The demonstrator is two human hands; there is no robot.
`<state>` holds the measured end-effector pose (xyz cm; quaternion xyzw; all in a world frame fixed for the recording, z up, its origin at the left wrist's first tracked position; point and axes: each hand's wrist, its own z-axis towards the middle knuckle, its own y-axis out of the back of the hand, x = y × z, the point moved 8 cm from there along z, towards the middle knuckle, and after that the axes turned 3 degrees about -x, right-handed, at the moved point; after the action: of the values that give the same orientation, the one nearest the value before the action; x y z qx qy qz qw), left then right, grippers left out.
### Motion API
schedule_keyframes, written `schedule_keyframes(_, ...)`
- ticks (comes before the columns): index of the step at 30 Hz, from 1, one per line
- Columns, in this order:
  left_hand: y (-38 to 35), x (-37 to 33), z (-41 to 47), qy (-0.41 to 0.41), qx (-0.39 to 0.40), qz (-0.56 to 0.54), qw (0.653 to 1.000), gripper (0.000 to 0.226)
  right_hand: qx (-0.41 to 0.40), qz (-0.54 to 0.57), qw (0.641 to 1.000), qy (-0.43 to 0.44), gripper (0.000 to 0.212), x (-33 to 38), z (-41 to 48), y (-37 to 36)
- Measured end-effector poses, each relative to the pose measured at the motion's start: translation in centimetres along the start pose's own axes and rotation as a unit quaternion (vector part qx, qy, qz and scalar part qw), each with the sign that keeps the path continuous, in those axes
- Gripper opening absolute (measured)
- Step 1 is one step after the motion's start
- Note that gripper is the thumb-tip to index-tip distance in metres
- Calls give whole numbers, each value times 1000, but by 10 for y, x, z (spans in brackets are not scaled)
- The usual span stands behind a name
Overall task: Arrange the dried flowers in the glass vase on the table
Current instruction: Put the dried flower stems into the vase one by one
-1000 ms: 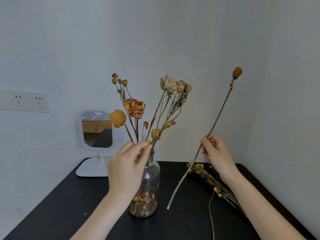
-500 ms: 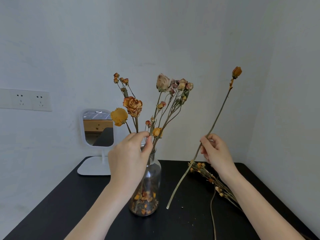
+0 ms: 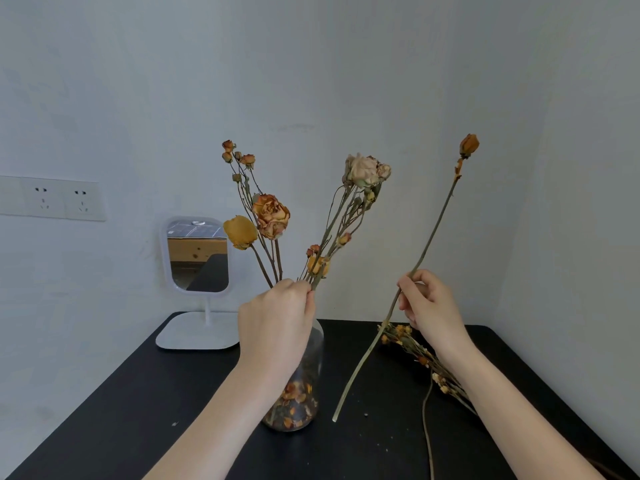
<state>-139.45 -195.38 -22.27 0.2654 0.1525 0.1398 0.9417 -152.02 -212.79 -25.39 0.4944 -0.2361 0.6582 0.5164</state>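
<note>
Pinching a cluster of stems between thumb and curled fingertips, the left hand (image 3: 277, 323) grips the dried flowers (image 3: 272, 216) right at the mouth of the glass vase (image 3: 306, 382). The blooms fan out above the pinch: a yellow head and an orange rose up and to the left of it, a pale rose spray (image 3: 365, 169) leaning up and to the right. Most of the vase hangs below and behind this hand, upright on the black table (image 3: 138, 393), with loose petals heaped in its bottom. The left forearm rises from the lower edge of the view, its wrist bent slightly, the back of the hand toward the camera.

To the right, well apart from the vase, the right hand (image 3: 431, 306) holds a single long rosebud stem (image 3: 469, 146) between thumb and curled fingers. The grip sits about midway along the stem. The orange bud stands high above it, tilted right, and the cut end slants down-left to just above the table, near the vase's base. Beneath this wrist a loose bunch of small dried sprigs (image 3: 424, 360) lies flat on the table.

Beyond the left hand stands a white stand mirror (image 3: 197, 258); a wall socket (image 3: 59, 199) is farther left.
</note>
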Motion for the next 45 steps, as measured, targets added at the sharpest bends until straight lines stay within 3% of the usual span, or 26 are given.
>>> schedule_keyframes(2, -8, 7, -5, 11, 23, 12, 1000, 17, 1, -4, 1000, 2, 15, -1, 0, 0)
schedule_keyframes(6, -7, 14, -20, 2, -17, -3, 1000, 18, 1, -7, 1000, 5, 15, -2, 0, -1)
schedule_keyframes(9, -20, 46, -37, 115, -30, -80, 990, 35, 5, -5, 1000, 7, 15, -1, 1, -2)
schedule_keyframes(12, -46, 67, -43, 198, 17, -106, 974, 61, 2, 4, 1000, 9, 14, 1, 4, -2)
schedule_keyframes(15, -66, 70, -35, 222, 58, -144, 963, 82, -9, 20, 1000, 14, 14, 5, 8, -1)
schedule_keyframes(20, -82, 78, -27, 257, 78, -157, 950, 98, -37, 41, 998, 22, 19, 15, 18, 4)
schedule_keyframes(24, -88, 85, -25, 231, 96, -214, 944, 96, -64, 60, 996, 31, 20, 26, 25, 9)
schedule_keyframes(28, -95, 89, -26, 209, 157, -314, 913, 74, -74, 64, 994, 42, 22, 30, 25, 10)
schedule_keyframes(31, -95, 90, -27, 210, 161, -355, 897, 74, -79, 82, 993, 43, 22, 31, 24, 10)
schedule_keyframes(37, -89, 96, -30, 233, 119, -318, 911, 100, -85, 125, 987, 59, 24, 48, 26, 13)
schedule_keyframes(42, -94, 94, -29, 217, 151, -330, 906, 70, -90, 150, 982, 75, 23, 62, 26, 16)
schedule_keyframes(45, -96, 91, -29, 214, 161, -360, 893, 71, -94, 164, 978, 85, 25, 69, 25, 18)
